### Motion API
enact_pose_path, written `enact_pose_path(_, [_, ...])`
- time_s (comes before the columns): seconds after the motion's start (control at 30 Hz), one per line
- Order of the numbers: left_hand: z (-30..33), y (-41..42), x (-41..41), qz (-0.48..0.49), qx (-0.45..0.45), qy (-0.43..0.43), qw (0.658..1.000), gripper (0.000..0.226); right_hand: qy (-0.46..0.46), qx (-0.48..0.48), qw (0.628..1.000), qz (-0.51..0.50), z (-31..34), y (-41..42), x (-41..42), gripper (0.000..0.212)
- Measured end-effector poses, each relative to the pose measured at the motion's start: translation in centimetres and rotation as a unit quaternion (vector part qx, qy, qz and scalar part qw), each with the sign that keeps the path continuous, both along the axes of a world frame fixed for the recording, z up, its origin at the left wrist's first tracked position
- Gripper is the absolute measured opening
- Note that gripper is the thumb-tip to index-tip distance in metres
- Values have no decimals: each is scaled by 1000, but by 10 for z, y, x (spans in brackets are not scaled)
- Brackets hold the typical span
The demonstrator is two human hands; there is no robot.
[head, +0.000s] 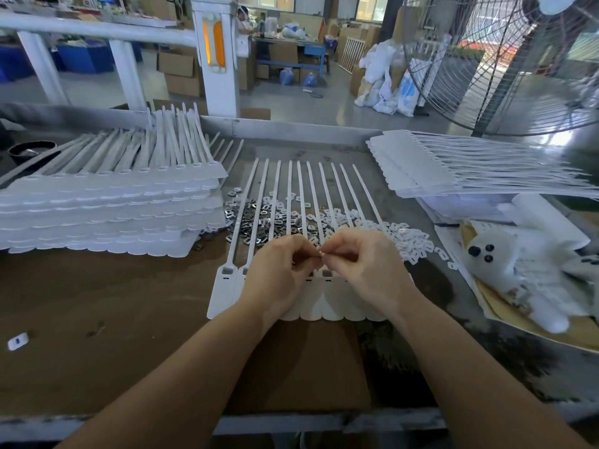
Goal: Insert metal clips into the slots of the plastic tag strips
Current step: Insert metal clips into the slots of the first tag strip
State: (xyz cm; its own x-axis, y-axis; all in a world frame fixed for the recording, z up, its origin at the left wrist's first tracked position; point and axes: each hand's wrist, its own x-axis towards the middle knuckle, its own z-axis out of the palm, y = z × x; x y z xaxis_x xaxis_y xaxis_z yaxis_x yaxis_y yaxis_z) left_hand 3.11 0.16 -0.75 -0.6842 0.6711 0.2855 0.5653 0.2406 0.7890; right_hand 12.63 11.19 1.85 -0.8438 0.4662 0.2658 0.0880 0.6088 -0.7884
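Your two forearms come in from the bottom edge and meet over the counter (97,303). At far left, one loose white piece (17,341) lies alone on the brown surface. Behind it stands a tall stack of tag strips (107,209), and a dark round bowl (30,150) sits further back; I cannot tell what it holds.

Your left hand (282,270) has its fingers curled, and its fingertips meet those of your right hand (363,264). Together they pinch one small clip (322,252) just above the tag strip (227,286) lying flat before you, near its row of open slots (327,273). The clip looks light, stiff and probably slippery, so take it by its edges. The strip seems thin and bendable; I think it is better to press on its wide flat end.

Under the strip's long tails lies the pile of metal clips (259,218), with white plastic pieces (408,238) spreading to the right. Further right is another stack of strips (453,170), then a white plush toy (518,264).
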Motion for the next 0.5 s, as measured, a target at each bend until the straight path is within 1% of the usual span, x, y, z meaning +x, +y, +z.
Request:
enact_pose_path(0.23, [4,-2,3,-15,40,-25,999,26,-45,-131,990,5,6,6,1,10])
enact_pose_path(0.33, [2,-1,3,-18,25,-9,999,18,-53,-175,983,8,8,8,3,13])
enact_pose_path(0.43, [0,0,3,-24,-29,46,998,5,-55,-157,986,-9,9,14,7,12])
enact_pose_path(0.5, [-2,2,3,-28,-71,92,993,8,-67,-111,991,-33,11,20,10,11])
